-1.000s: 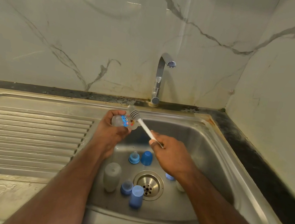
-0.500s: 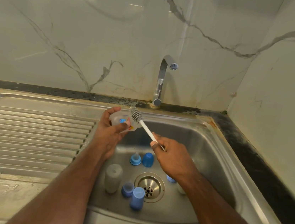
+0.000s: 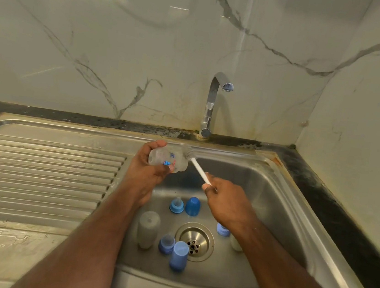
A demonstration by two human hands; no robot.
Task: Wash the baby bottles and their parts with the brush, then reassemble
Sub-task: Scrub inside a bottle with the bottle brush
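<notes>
Bottle (image 3: 167, 160) in left hand (image 3: 150, 170), brush (image 3: 195, 162) in right hand (image 3: 224, 199).

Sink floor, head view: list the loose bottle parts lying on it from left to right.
Frosted clear bottle body → dark blue collar with teat near the drain → light blue collar with clear teat farther back → pale blue cap → deep blue cap → blue collar partly behind the right forearm.

We see a steel sink (image 3: 280, 202) with a round drain (image 3: 194, 241) in its floor, and a ribbed drainboard (image 3: 41, 173) to its left. A chrome tap (image 3: 210, 103) rises behind, against a veined marble wall (image 3: 123, 52). A dark counter strip (image 3: 334, 204) borders the sink.
</notes>
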